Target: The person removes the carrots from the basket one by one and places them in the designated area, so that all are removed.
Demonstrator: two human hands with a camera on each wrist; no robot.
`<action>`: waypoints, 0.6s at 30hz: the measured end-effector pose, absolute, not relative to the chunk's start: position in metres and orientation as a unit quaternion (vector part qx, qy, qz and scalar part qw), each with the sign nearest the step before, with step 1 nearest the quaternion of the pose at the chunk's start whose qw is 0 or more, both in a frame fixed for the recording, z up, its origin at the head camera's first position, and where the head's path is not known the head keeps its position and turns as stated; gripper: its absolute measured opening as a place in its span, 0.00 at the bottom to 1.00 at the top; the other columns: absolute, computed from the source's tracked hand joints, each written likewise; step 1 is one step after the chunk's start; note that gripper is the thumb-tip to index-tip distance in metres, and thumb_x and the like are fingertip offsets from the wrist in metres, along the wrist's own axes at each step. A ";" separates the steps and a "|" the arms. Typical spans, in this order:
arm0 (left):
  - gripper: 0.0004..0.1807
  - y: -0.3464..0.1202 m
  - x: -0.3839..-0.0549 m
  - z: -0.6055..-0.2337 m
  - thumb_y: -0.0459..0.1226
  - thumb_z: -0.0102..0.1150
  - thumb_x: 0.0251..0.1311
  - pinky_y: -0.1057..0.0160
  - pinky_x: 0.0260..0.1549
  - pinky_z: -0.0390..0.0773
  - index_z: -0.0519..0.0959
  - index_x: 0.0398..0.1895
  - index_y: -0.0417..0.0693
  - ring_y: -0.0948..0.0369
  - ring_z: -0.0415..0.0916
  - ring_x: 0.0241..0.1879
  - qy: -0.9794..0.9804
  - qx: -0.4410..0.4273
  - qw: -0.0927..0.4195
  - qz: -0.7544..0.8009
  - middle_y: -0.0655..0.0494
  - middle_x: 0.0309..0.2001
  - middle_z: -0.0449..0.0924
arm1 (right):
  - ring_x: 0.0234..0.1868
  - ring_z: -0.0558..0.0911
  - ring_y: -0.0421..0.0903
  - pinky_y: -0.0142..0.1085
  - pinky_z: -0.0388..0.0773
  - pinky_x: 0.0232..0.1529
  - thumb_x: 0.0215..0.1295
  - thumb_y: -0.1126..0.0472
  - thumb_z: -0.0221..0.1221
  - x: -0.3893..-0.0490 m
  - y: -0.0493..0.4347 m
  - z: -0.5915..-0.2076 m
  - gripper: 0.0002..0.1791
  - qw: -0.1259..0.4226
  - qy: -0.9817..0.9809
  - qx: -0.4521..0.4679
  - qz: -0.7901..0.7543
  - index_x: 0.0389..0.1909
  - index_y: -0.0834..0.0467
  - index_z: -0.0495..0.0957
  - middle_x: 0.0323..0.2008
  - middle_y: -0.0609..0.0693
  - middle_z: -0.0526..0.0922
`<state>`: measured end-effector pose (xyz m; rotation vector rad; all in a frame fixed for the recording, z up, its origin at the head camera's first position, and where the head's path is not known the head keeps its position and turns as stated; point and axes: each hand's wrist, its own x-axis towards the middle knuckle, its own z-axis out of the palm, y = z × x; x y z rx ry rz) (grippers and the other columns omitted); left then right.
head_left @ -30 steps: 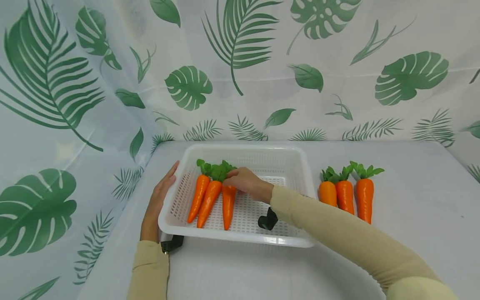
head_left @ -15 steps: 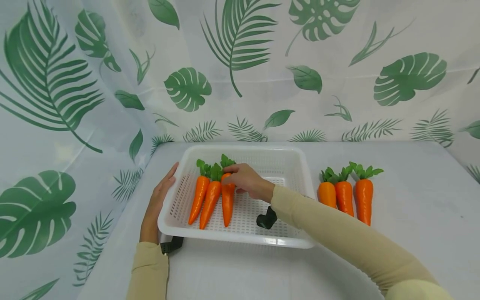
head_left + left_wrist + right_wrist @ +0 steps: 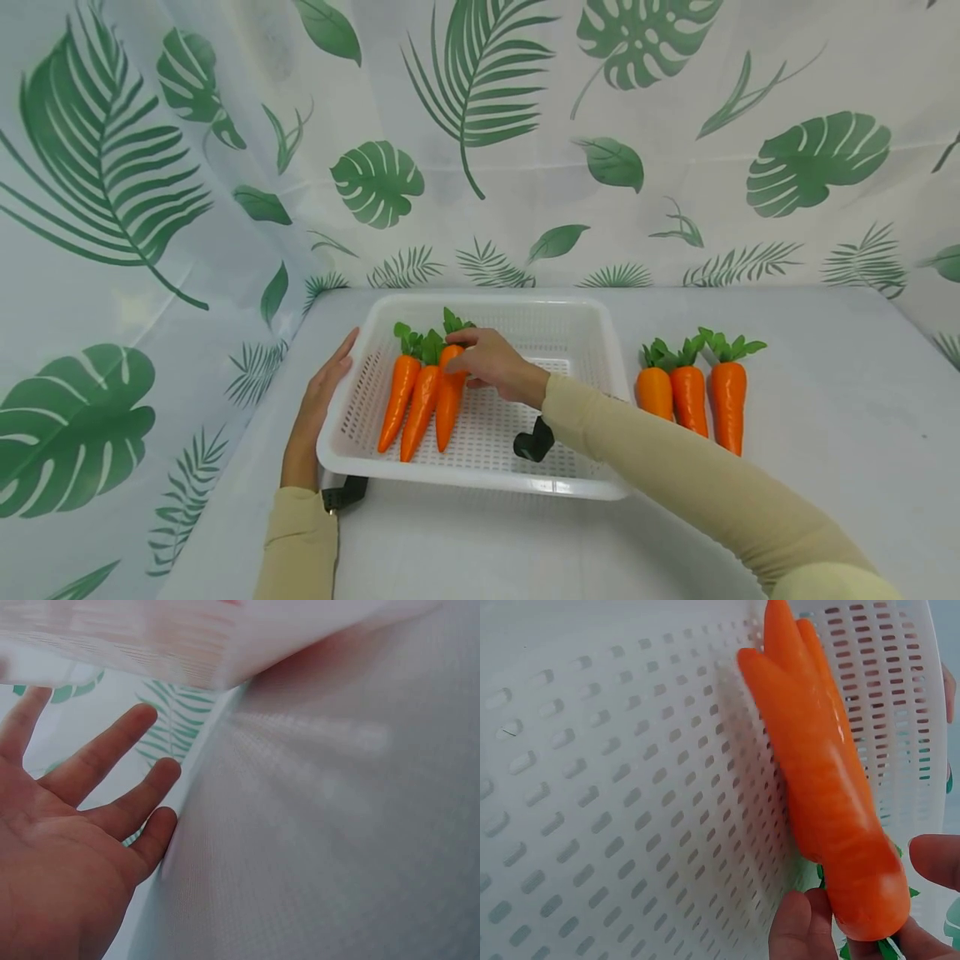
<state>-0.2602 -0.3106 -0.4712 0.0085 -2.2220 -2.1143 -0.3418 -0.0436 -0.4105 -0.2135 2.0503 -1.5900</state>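
Observation:
My left hand (image 3: 315,408) lies against the left outer wall of the white perforated basket (image 3: 480,477). In the left wrist view its fingers (image 3: 112,746) are spread and almost straight below the basket's overhanging rim. Inside the basket, my right hand (image 3: 491,365) holds an orange carrot (image 3: 448,408) by its thick upper end, near the green leaves. The right wrist view has fingertips (image 3: 791,922) at that end of the carrot and the thumb on the far side. Two more carrots, a left one (image 3: 397,408) and a middle one (image 3: 420,417), lie alongside it, tips toward me.
On the table (image 3: 840,400), right of the basket, lie three carrots: one lighter orange (image 3: 655,392), one in the middle (image 3: 688,400) and one at the right (image 3: 728,400). A leaf-printed curtain (image 3: 525,208) hangs behind and at the left. Black devices sit at both wrists.
The carrot in my right hand has shifted left, its tip swinging toward the middle carrot. My right hand has moved slightly along it. The left hand stays at the basket's side.

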 end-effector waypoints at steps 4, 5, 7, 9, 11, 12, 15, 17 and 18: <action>0.31 -0.310 -0.260 -0.471 0.52 0.39 0.86 0.68 0.65 0.72 0.56 0.87 0.67 0.55 0.58 0.79 -0.724 0.005 0.038 -0.689 0.65 0.84 0.55 | 0.55 0.81 0.52 0.48 0.84 0.56 0.66 0.69 0.67 -0.342 -0.044 -0.410 0.31 0.264 0.756 -0.075 -0.594 0.72 0.60 0.77 0.69 0.58 0.77; 0.31 -0.310 -0.260 -0.471 0.52 0.39 0.86 0.68 0.65 0.72 0.56 0.87 0.67 0.55 0.58 0.79 -0.724 0.005 0.038 -0.689 0.65 0.84 0.55 | 0.56 0.81 0.52 0.49 0.84 0.56 0.66 0.69 0.67 -0.342 -0.044 -0.410 0.31 0.264 0.755 -0.075 -0.595 0.72 0.61 0.77 0.69 0.58 0.77; 0.31 -0.310 -0.260 -0.471 0.52 0.39 0.86 0.68 0.65 0.72 0.56 0.88 0.66 0.55 0.58 0.79 -0.724 0.004 0.039 -0.689 0.64 0.84 0.55 | 0.56 0.81 0.53 0.49 0.84 0.56 0.67 0.69 0.67 -0.342 -0.044 -0.410 0.31 0.262 0.754 -0.076 -0.598 0.72 0.61 0.77 0.68 0.59 0.78; 0.31 -0.310 -0.259 -0.471 0.52 0.39 0.86 0.69 0.65 0.72 0.56 0.88 0.65 0.54 0.57 0.79 -0.723 0.002 0.040 -0.690 0.63 0.84 0.55 | 0.56 0.81 0.54 0.50 0.84 0.57 0.67 0.68 0.67 -0.343 -0.044 -0.410 0.31 0.260 0.750 -0.077 -0.603 0.72 0.62 0.77 0.67 0.59 0.78; 0.31 -0.310 -0.259 -0.471 0.51 0.39 0.87 0.69 0.64 0.72 0.56 0.88 0.64 0.54 0.57 0.79 -0.721 -0.001 0.040 -0.692 0.62 0.85 0.54 | 0.56 0.82 0.54 0.51 0.84 0.57 0.67 0.68 0.66 -0.343 -0.044 -0.409 0.31 0.258 0.746 -0.076 -0.609 0.72 0.62 0.77 0.66 0.59 0.78; 0.31 -0.310 -0.258 -0.471 0.51 0.39 0.87 0.69 0.64 0.72 0.56 0.88 0.64 0.54 0.57 0.79 -0.720 -0.002 0.040 -0.693 0.62 0.85 0.54 | 0.56 0.82 0.55 0.51 0.84 0.57 0.67 0.68 0.66 -0.343 -0.043 -0.408 0.31 0.258 0.743 -0.075 -0.613 0.72 0.62 0.77 0.66 0.59 0.78; 0.31 -0.310 -0.259 -0.471 0.51 0.39 0.87 0.69 0.64 0.72 0.56 0.88 0.64 0.54 0.57 0.79 -0.719 -0.004 0.041 -0.693 0.63 0.84 0.55 | 0.56 0.82 0.56 0.52 0.83 0.57 0.67 0.69 0.67 -0.343 -0.042 -0.405 0.30 0.259 0.735 -0.071 -0.622 0.71 0.62 0.77 0.65 0.59 0.79; 0.30 -0.309 -0.259 -0.471 0.51 0.39 0.87 0.70 0.64 0.72 0.56 0.88 0.64 0.54 0.58 0.79 -0.721 -0.005 0.041 -0.691 0.63 0.84 0.55 | 0.56 0.82 0.57 0.52 0.84 0.57 0.67 0.69 0.66 -0.343 -0.041 -0.404 0.30 0.263 0.729 -0.070 -0.628 0.71 0.63 0.76 0.64 0.60 0.79; 0.30 -0.309 -0.259 -0.471 0.51 0.39 0.87 0.70 0.63 0.73 0.57 0.87 0.64 0.54 0.58 0.79 -0.722 -0.003 0.042 -0.691 0.63 0.84 0.56 | 0.56 0.82 0.57 0.53 0.84 0.58 0.68 0.69 0.66 -0.343 -0.041 -0.403 0.31 0.266 0.727 -0.069 -0.630 0.72 0.63 0.76 0.64 0.60 0.78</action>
